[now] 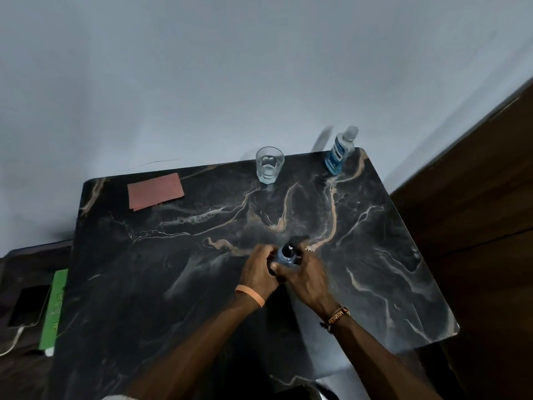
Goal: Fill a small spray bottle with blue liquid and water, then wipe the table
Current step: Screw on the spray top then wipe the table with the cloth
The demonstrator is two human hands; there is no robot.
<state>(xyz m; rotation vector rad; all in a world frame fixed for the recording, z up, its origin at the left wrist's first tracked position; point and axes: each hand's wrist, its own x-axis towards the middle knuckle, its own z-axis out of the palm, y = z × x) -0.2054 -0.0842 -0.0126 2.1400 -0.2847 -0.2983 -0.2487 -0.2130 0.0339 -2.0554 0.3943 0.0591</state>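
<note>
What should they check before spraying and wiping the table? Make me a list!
1. Small spray bottle held firmly: ok, the left hand and right hand both grip it.
2. Spray top screwed tight: cannot tell, the fingers hide the neck.
3. Blue mix inside: ok, the bottle looks blue.
4. Blue bottle closed: ok, capped and upright at the far right corner.
5. Red cloth ready: ok, lying flat at the far left of the table.
6. Glass out of the way: ok, upright at the far edge.
</note>
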